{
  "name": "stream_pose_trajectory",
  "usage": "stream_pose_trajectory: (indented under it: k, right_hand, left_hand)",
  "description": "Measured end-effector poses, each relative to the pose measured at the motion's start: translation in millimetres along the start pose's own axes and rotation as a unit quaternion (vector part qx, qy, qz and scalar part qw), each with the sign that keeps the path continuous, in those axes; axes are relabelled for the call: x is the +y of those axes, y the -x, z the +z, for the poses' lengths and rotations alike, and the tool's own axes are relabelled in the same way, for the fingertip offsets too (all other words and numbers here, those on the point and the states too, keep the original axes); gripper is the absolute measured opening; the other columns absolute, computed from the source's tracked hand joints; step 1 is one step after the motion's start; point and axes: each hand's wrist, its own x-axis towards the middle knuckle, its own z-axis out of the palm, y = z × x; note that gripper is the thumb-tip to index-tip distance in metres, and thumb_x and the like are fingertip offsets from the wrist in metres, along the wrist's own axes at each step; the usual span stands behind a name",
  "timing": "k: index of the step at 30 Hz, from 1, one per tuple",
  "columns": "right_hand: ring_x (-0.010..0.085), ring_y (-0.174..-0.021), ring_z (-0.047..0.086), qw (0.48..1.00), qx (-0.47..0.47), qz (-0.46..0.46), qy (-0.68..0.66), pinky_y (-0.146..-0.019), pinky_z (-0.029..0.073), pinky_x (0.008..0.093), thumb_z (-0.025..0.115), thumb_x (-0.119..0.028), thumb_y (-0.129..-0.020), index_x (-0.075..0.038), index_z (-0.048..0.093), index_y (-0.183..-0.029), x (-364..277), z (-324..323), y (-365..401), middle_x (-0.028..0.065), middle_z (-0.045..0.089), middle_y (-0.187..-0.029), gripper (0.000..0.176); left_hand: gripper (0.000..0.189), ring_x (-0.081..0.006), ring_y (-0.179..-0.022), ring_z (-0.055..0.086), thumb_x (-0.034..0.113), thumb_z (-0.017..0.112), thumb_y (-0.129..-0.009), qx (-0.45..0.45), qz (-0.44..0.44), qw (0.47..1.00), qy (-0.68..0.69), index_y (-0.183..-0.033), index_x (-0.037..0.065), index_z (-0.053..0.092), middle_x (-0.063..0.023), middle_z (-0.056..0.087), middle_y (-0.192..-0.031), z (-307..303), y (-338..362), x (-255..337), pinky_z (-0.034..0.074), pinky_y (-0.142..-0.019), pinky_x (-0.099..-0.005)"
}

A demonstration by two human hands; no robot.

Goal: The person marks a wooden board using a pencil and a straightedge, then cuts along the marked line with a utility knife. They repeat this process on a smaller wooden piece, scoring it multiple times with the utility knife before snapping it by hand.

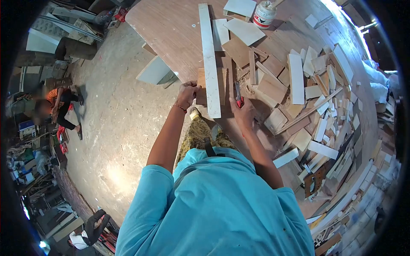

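1. Two hands are at work, one on each side of one long pale strip [208, 59]. It lies lengthwise over one brown board [222, 87], near the front edge of the worktop [164, 25], and its near end sticks out past the board.
2. The left hand [186, 95] pinches the brown board at its left edge, fingers bent.
3. The right hand [243, 112] is curled round one red-handled tool [239, 100], its narrow end pointing away from the person (the kind of tool is too small to tell).
4. One container stands at the far side: a white jar [262, 18] with a red-and-black label. One stick [276, 3] rises from its mouth; I cannot tell what else it holds.
5. Wood offcuts [273, 88], pale and brown, spread over the right of the worktop, too many and too overlapped to count.
6. Two other people show at the left: one in an orange top [53, 96], one lower down [87, 232].
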Motion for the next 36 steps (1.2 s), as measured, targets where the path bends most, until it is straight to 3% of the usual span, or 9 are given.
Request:
stream_pose_trajectory:
  k: [4, 5, 12, 16, 17, 22, 26, 29, 36]
  right_hand:
    - [0.0285, -0.064, 0.053, 0.997, -0.052, -0.055, -0.013, -0.063, 0.045, 0.0399, 0.07, -0.049, -0.065, 0.0, 0.054, -0.085, -53.7, -4.5, 4.7, 0.0113, 0.054, -0.069, 0.056]
    - [0.0281, -0.078, 0.055, 0.992, -0.07, -0.1, 0.039, -0.068, 0.045, 0.0401, 0.07, -0.054, -0.062, 0.0, 0.05, -0.097, -57.2, 2.9, 3.4, 0.0137, 0.055, -0.087, 0.067]
    - [0.0363, -0.097, 0.052, 0.983, -0.124, -0.117, 0.074, -0.079, 0.044, 0.0421, 0.072, -0.044, -0.063, -0.002, 0.045, -0.111, -98.0, 65.9, -14.6, 0.022, 0.046, -0.114, 0.069]
    - [0.0342, -0.091, 0.055, 0.985, -0.113, -0.123, 0.032, -0.077, 0.044, 0.042, 0.072, -0.038, -0.065, -0.001, 0.052, -0.1, -108.7, 93.7, -38.5, 0.0212, 0.056, -0.097, 0.055]
    - [0.0324, -0.067, 0.055, 0.987, -0.041, -0.158, 0.003, -0.062, 0.043, 0.0412, 0.072, -0.041, -0.065, -0.002, 0.053, -0.084, -107.8, 99.6, -42.3, 0.0139, 0.054, -0.066, 0.048]
    - [0.0341, -0.066, 0.053, 0.993, -0.03, -0.103, 0.044, -0.061, 0.042, 0.0413, 0.068, -0.048, -0.069, 0.0, 0.051, -0.083, -134.5, 111.8, -56.6, 0.0149, 0.053, -0.068, 0.053]
    - [0.0377, -0.086, 0.056, 0.99, -0.009, -0.125, 0.058, -0.074, 0.045, 0.044, 0.071, -0.045, -0.066, 0.005, 0.046, -0.1, -163.5, 142.2, -80.0, 0.0235, 0.053, -0.094, 0.065]
    - [0.0353, -0.091, 0.056, 0.987, -0.05, 0.005, 0.152, -0.076, 0.046, 0.0427, 0.072, -0.034, -0.06, 0.0, 0.049, -0.098, -191.5, 157.6, -98.3, 0.0213, 0.054, -0.102, 0.056]
    - [0.018, -0.062, 0.055, 0.979, -0.101, 0.098, -0.145, -0.06, 0.044, 0.0314, 0.07, -0.026, -0.057, -0.003, 0.057, -0.072, -135.1, 107.0, -124.1, 0.0069, 0.057, -0.065, 0.029]
  left_hand:
    - [0.014, -0.0159, -0.063, 0.057, -0.004, 0.055, -0.076, 0.027, -0.006, 0.998, 0.051, -0.09, -0.003, 0.056, -0.0074, 0.058, -0.077, 0.1, 3.9, -3.2, 0.048, -0.057, -0.0271]
    - [0.014, -0.0157, -0.064, 0.057, -0.004, 0.055, -0.076, 0.029, -0.002, 0.998, 0.057, -0.091, -0.003, 0.056, -0.0076, 0.058, -0.078, -0.8, 3.0, -1.1, 0.048, -0.057, -0.0268]
    - [0.017, -0.0159, -0.061, 0.058, -0.002, 0.053, -0.078, 0.038, 0.019, 0.998, 0.048, -0.094, -0.003, 0.056, -0.0086, 0.06, -0.078, -39.7, -19.9, 25.5, 0.048, -0.055, -0.0261]
    - [0.015, -0.0144, -0.058, 0.058, -0.004, 0.05, -0.077, 0.071, 0.044, 0.995, 0.059, -0.09, -0.003, 0.057, -0.0078, 0.06, -0.073, -58.7, -44.3, 47.3, 0.047, -0.051, -0.0249]
    - [0.015, -0.0144, -0.058, 0.058, -0.004, 0.05, -0.077, 0.069, 0.046, 0.994, 0.065, -0.09, -0.003, 0.057, -0.0078, 0.06, -0.073, -60.6, -48.4, 54.9, 0.047, -0.051, -0.0249]
    - [0.014, -0.0149, -0.054, 0.057, -0.005, 0.051, -0.075, 0.112, 0.055, 0.99, 0.072, -0.086, -0.003, 0.058, -0.0084, 0.06, -0.07, -63.4, -81.1, 89.5, 0.046, -0.048, -0.0256]
    - [0.016, -0.016, -0.053, 0.058, -0.006, 0.049, -0.07, 0.09, 0.076, 0.993, 0.031, -0.082, -0.004, 0.06, -0.0086, 0.06, -0.067, -58.7, -99.8, 113.8, 0.046, -0.045, -0.0275]
    - [0.017, -0.0152, -0.053, 0.057, -0.007, 0.046, -0.069, 0.071, 0.065, 0.995, 0.001, -0.076, -0.004, 0.061, -0.0101, 0.061, -0.067, -86.2, -124.2, 120.8, 0.046, -0.046, -0.0268]
    - [0.021, -0.0166, -0.069, 0.06, -0.004, 0.042, -0.078, 0.068, 0.041, 0.997, -0.009, -0.094, -0.003, 0.055, -0.0098, 0.062, -0.082, -128.9, -104.0, 145.0, 0.051, -0.063, -0.0262]
